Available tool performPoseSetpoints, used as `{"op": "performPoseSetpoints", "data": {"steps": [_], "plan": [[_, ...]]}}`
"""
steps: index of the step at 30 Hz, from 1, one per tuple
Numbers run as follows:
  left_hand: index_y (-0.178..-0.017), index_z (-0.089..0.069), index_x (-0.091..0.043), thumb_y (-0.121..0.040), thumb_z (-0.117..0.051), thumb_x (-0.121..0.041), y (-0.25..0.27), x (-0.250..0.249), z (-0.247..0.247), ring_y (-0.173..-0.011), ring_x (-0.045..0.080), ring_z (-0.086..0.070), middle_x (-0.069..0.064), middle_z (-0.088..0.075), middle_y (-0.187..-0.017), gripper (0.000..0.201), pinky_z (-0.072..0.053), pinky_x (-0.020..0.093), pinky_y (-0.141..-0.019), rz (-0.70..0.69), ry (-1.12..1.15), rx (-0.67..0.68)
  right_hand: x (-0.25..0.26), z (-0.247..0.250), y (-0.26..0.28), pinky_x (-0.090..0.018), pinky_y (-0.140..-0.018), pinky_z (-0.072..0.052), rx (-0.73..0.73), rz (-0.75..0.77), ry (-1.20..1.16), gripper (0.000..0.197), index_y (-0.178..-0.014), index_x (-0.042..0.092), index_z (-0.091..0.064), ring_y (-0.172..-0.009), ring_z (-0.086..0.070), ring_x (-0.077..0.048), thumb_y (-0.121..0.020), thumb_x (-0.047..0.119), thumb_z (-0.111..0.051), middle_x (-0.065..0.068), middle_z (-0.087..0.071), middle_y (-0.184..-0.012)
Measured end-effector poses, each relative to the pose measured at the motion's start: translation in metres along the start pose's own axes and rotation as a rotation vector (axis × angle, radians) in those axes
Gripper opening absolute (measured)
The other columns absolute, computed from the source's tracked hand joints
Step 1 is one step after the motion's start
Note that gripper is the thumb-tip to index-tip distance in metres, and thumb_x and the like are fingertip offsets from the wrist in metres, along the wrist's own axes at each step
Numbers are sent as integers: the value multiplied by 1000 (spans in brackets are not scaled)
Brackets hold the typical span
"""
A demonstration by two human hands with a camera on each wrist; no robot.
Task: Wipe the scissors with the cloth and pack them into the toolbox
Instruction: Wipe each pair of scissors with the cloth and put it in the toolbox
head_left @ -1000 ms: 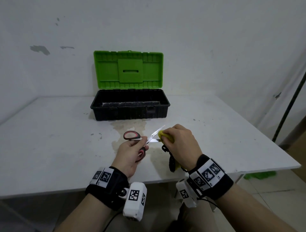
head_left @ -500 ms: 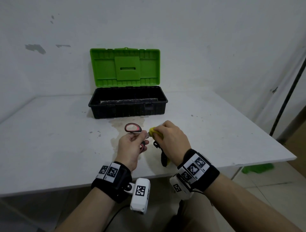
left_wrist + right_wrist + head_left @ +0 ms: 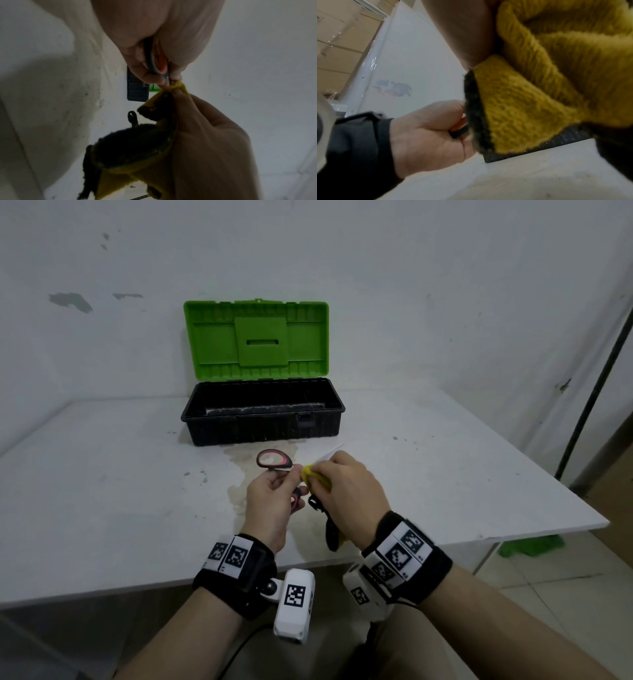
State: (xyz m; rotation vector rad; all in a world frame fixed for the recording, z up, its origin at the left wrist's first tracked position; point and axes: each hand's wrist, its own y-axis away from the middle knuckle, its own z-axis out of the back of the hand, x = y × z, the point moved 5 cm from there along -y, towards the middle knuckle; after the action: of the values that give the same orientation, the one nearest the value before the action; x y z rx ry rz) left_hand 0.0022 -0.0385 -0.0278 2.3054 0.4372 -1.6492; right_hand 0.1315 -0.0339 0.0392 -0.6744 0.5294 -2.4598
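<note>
My left hand point(image 3: 274, 491) grips the red-and-black scissors point(image 3: 274, 463) by the lower handle, above the near middle of the white table point(image 3: 102, 491). The blades stand apart, and one tip pokes out past my right hand point(image 3: 342, 484). That hand pinches the yellow cloth with a dark edge point(image 3: 313, 475) around a blade close to the pivot. The left wrist view shows the scissors handle point(image 3: 157, 63) in my fingers and the cloth point(image 3: 133, 148) hanging below. In the right wrist view the cloth point(image 3: 530, 101) fills the frame. The black toolbox point(image 3: 263, 414) stands open behind, green lid point(image 3: 257, 338) upright.
The toolbox sits at the table's far middle against a white wall. A yellowish stain point(image 3: 239, 474) marks the table under my hands. The table's front edge runs just below my wrists. A dark pole point(image 3: 589, 398) leans at the right, with something green point(image 3: 531, 547) on the floor.
My right hand slid the cloth along the blade toward the pivot, then slightly back out; a blade tip shows again beyond it. The left hand keeps its hold on the handle.
</note>
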Motion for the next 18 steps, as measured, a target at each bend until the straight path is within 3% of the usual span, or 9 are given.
{"op": "performPoseSetpoints", "data": {"steps": [4, 7, 10, 13, 18], "plan": [[-95, -68, -5, -96, -65, -16, -1, -1, 3, -60, 10, -59, -5, -65, -61, 11, -51, 22, -55, -26, -25, 0, -9, 0, -7, -33, -65, -51, -14, -44, -15, 28, -94, 18, -70, -77, -57, -17, -96, 39, -51, 1, -57, -91], [-95, -68, -2, -95, -67, -16, -2, -2, 7, -56, 7, -59, 3, -65, -68, 14, -51, 21, -53, -48, -51, -37, -31, 8, -21, -35, -68, -50, -35, -163, -25, 27, -92, 18, -70, -78, -56, -20, -95, 36, -51, -1, -57, -86], [-92, -68, -6, -95, -66, -20, -2, -1, 8, -59, 8, -60, -2, -62, -60, 14, -51, 22, -56, -54, -73, -54, -48, 16, -30, -33, -70, -48, -44, -236, -32, 25, -89, 22, -70, -79, -58, -20, -94, 37, -52, -1, -63, -85], [-90, -69, -9, -96, -65, -20, -3, -2, 6, -64, 10, -62, -8, -60, -54, 13, -51, 23, -57, -59, -62, -54, -33, 22, -23, -30, -69, -49, -52, -177, -61, 22, -89, 25, -71, -76, -58, -16, -93, 38, -54, 2, -64, -84], [-93, -68, -4, -97, -64, -16, 0, -6, -3, -57, 7, -60, -3, -66, -65, 13, -51, 20, -53, -89, -46, -19, -4, 17, -9, -26, -67, -48, -39, -70, -73, 24, -94, 21, -71, -76, -55, -12, -94, 38, -55, 3, -61, -86]]}}
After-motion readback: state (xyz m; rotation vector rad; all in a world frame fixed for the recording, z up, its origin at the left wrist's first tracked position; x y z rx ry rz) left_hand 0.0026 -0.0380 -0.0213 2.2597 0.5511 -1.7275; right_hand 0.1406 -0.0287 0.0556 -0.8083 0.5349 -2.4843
